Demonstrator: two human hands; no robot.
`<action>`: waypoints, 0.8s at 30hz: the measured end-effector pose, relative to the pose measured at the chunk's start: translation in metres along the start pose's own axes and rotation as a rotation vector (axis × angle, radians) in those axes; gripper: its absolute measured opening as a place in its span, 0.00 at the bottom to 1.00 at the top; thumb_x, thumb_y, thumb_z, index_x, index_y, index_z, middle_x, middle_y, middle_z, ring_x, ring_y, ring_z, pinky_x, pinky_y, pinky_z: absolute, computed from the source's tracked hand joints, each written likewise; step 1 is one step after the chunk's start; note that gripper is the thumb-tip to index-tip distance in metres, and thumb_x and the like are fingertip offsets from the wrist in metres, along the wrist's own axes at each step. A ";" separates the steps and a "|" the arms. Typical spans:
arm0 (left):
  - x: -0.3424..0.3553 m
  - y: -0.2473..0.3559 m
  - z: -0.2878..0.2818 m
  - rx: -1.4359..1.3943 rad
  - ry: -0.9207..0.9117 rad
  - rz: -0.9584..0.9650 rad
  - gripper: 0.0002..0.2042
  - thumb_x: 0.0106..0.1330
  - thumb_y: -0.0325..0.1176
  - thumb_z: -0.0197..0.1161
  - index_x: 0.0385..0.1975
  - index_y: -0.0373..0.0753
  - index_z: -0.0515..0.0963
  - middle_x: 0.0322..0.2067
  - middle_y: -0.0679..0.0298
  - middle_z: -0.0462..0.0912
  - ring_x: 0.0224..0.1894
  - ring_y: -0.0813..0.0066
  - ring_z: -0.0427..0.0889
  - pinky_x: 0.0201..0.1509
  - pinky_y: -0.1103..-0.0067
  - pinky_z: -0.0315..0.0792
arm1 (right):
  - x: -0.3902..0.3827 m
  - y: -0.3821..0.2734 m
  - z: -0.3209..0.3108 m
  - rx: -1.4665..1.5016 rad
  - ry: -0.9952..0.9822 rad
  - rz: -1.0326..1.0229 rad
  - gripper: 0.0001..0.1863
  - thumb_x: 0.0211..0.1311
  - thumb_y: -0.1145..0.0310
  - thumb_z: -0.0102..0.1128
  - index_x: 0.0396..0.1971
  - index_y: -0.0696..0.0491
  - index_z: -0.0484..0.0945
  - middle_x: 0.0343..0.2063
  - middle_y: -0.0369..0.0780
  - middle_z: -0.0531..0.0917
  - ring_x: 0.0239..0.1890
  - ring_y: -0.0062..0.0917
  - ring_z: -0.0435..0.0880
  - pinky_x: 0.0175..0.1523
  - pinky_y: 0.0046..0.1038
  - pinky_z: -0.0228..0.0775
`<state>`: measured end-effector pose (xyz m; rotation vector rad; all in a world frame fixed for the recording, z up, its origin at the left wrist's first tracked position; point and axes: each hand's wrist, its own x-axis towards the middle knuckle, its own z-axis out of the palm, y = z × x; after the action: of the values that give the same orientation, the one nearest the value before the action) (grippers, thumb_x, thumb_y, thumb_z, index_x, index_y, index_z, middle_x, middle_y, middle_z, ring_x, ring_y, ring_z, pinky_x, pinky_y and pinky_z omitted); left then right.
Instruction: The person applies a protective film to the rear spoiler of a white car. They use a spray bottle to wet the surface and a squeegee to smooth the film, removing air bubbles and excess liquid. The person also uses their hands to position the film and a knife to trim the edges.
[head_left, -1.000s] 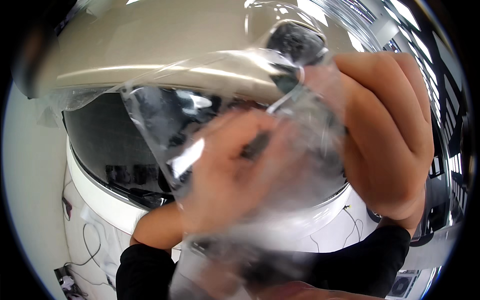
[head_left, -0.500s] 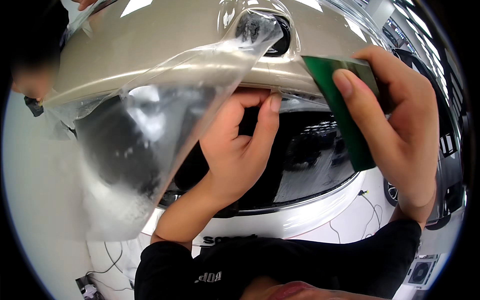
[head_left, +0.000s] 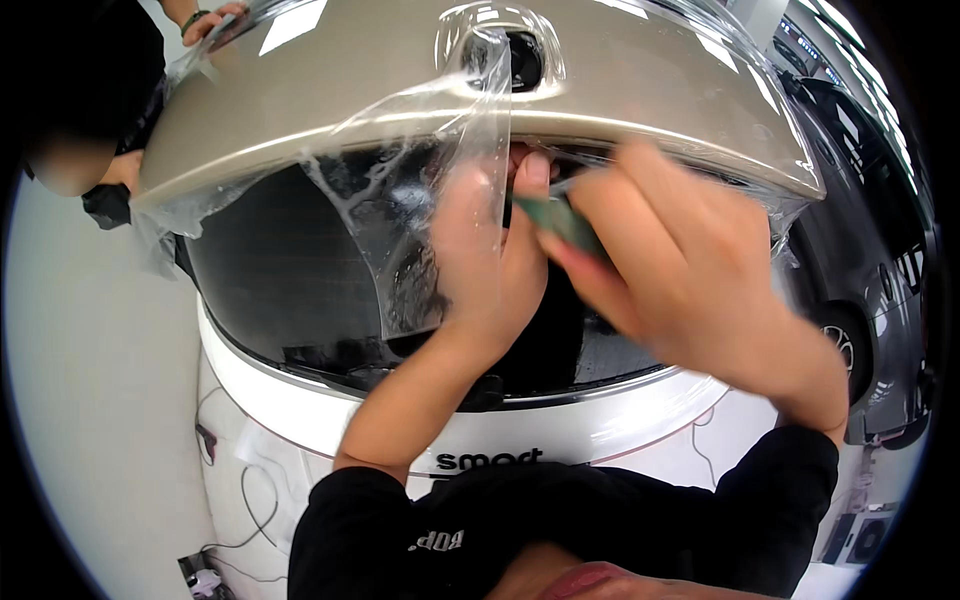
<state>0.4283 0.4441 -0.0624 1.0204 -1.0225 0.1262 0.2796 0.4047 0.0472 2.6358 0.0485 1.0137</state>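
Note:
A champagne-coloured car roof (head_left: pixel 330 75) curves across the top, covered with clear film whose loose flap (head_left: pixel 400 285) hangs over the dark rear window (head_left: pixel 260 270). Partly behind that flap, my left hand (head_left: pixel 490 240) reaches up to the roof's rear lip. Its thumb and curled fingers pinch the film at the edge; the fingertips are partly hidden. Close on its right, my right hand (head_left: pixel 680 260) grips a green squeegee (head_left: pixel 552 215) angled toward the lip. Both the squeegee and this hand are smeared by motion. Above them lies a black recess (head_left: pixel 525 60) in the roof.
At the left, a co-worker's hand (head_left: pixel 212 22) rests on the roof's side. Bunched film (head_left: pixel 785 215) hangs at the right corner. A dark car (head_left: pixel 865 210) stands on the right. Cables (head_left: pixel 262 500) lie on the floor, and the white tailgate (head_left: pixel 300 380) is below the window.
My right hand has brought the squeegee left and down, beside my left hand. The film flap has swung right, across my left hand. The whole roof shows more fully in view.

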 end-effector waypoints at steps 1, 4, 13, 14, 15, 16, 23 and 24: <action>-0.001 0.008 0.001 -0.124 -0.020 -0.122 0.09 0.75 0.32 0.58 0.44 0.31 0.78 0.38 0.55 0.81 0.41 0.65 0.80 0.48 0.73 0.73 | -0.013 -0.007 -0.007 0.102 -0.014 0.046 0.14 0.50 0.66 0.73 0.34 0.54 0.78 0.25 0.37 0.73 0.20 0.28 0.75 0.23 0.28 0.65; -0.024 0.037 -0.027 -0.062 -0.111 -0.234 0.15 0.75 0.30 0.55 0.56 0.28 0.71 0.49 0.51 0.78 0.49 0.63 0.79 0.58 0.73 0.71 | -0.074 -0.031 -0.006 0.466 -0.009 0.408 0.11 0.53 0.71 0.73 0.31 0.57 0.79 0.22 0.39 0.73 0.20 0.30 0.75 0.23 0.28 0.64; -0.139 0.064 -0.048 -0.349 -1.358 -0.981 0.37 0.73 0.38 0.61 0.77 0.41 0.49 0.57 0.45 0.76 0.57 0.48 0.79 0.61 0.63 0.72 | -0.234 -0.173 0.018 1.474 0.303 1.378 0.33 0.76 0.48 0.51 0.61 0.65 0.69 0.44 0.43 0.80 0.41 0.26 0.82 0.44 0.27 0.80; -0.137 0.066 -0.047 -0.233 -1.437 -1.008 0.35 0.74 0.37 0.59 0.77 0.44 0.49 0.55 0.45 0.78 0.54 0.50 0.81 0.60 0.64 0.72 | -0.236 -0.171 0.010 1.510 0.318 1.449 0.33 0.76 0.47 0.50 0.59 0.66 0.70 0.45 0.45 0.80 0.40 0.29 0.84 0.47 0.32 0.82; -0.138 0.068 -0.046 -0.116 -1.515 -1.030 0.34 0.75 0.35 0.57 0.77 0.46 0.49 0.52 0.46 0.79 0.51 0.52 0.83 0.60 0.65 0.73 | -0.255 -0.177 0.007 1.326 0.355 1.530 0.29 0.76 0.50 0.51 0.55 0.65 0.72 0.39 0.44 0.82 0.36 0.30 0.85 0.44 0.30 0.82; -0.147 0.067 -0.047 -0.003 -1.545 -0.900 0.30 0.75 0.30 0.53 0.75 0.47 0.54 0.51 0.50 0.79 0.51 0.57 0.82 0.60 0.68 0.73 | -0.300 -0.181 0.005 1.270 0.307 1.622 0.25 0.75 0.54 0.51 0.52 0.64 0.74 0.34 0.44 0.82 0.33 0.29 0.85 0.42 0.29 0.82; -0.184 0.060 -0.064 -0.451 -1.244 -0.949 0.12 0.69 0.19 0.55 0.50 0.37 0.72 0.44 0.61 0.79 0.46 0.75 0.80 0.55 0.75 0.74 | -0.587 -0.372 0.052 0.908 -0.902 2.592 0.13 0.65 0.70 0.53 0.39 0.63 0.82 0.28 0.44 0.85 0.28 0.28 0.86 0.33 0.29 0.80; -0.185 0.063 -0.065 -0.462 -1.236 -0.998 0.08 0.68 0.21 0.58 0.44 0.37 0.71 0.40 0.63 0.80 0.42 0.77 0.81 0.51 0.78 0.74 | -0.588 -0.392 0.068 0.885 -1.006 2.522 0.13 0.65 0.70 0.53 0.39 0.63 0.82 0.28 0.44 0.85 0.29 0.28 0.86 0.34 0.29 0.81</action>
<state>0.3346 0.5927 -0.1696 1.0295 -1.3667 -1.6564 -0.0844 0.6736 -0.4998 -0.7485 1.7634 0.3250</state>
